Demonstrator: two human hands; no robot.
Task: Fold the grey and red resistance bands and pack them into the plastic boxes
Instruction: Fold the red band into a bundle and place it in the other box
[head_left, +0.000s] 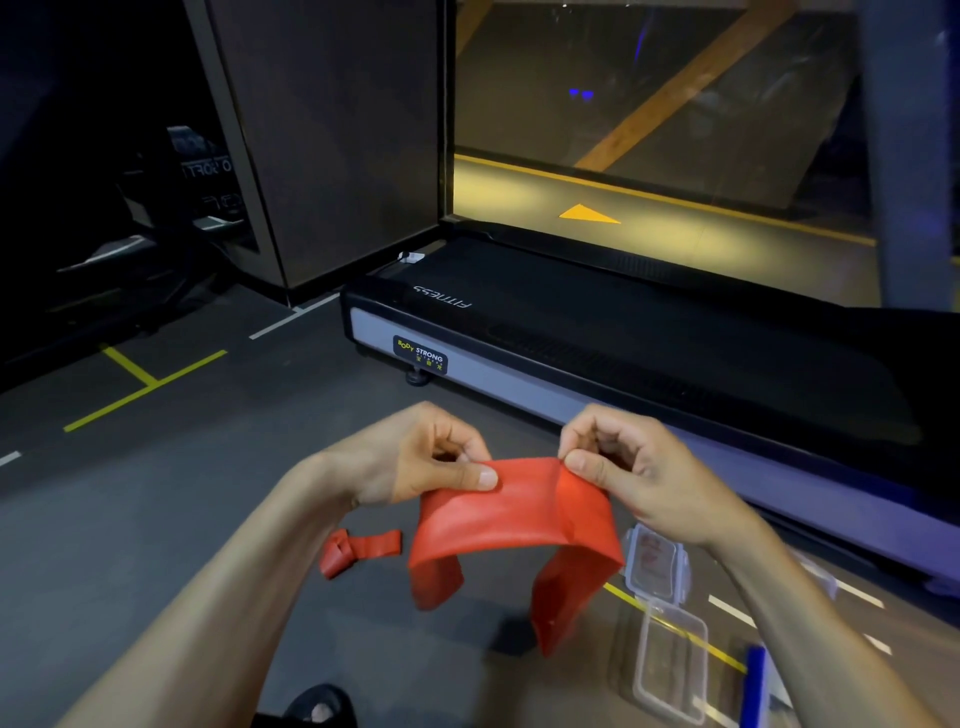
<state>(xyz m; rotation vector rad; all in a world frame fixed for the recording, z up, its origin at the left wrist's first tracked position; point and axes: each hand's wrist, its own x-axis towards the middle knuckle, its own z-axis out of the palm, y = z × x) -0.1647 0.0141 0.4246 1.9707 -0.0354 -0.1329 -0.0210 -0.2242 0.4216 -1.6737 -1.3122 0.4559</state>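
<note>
Across the far side of the floor (156, 493) we see a black treadmill (597, 332) with a grey side rail and a "BODY STRONG" label, and behind it a glass wall showing a lit lane with a yellow arrow. Yellow and white tape lines cross the dark floor in front of it.

Closer in, we hold the red resistance band (514, 525) up in the air between both hands, above the floor. It is a wide, flat strip of matte red rubber, doubled over along its top edge, with a crease near the right end of that edge. Its two ends hang down like legs, the right one reaching lower than the left.

Our left hand (421, 457) pinches the top edge near the left end, thumb flat on the near face and fingers curled behind. Our right hand (623, 462) pinches the top edge at the right, thumb tip pressing on the crease.

On the floor to the right lie two clear plastic boxes: a closed box (655, 566) with clip latches and something red showing through its lid, and just nearer to us an open box (672, 665).

Left of the hanging band, a small knotted red band (358, 551) lies on the floor. At the bottom right edge we see a blue strip (754, 686).
</note>
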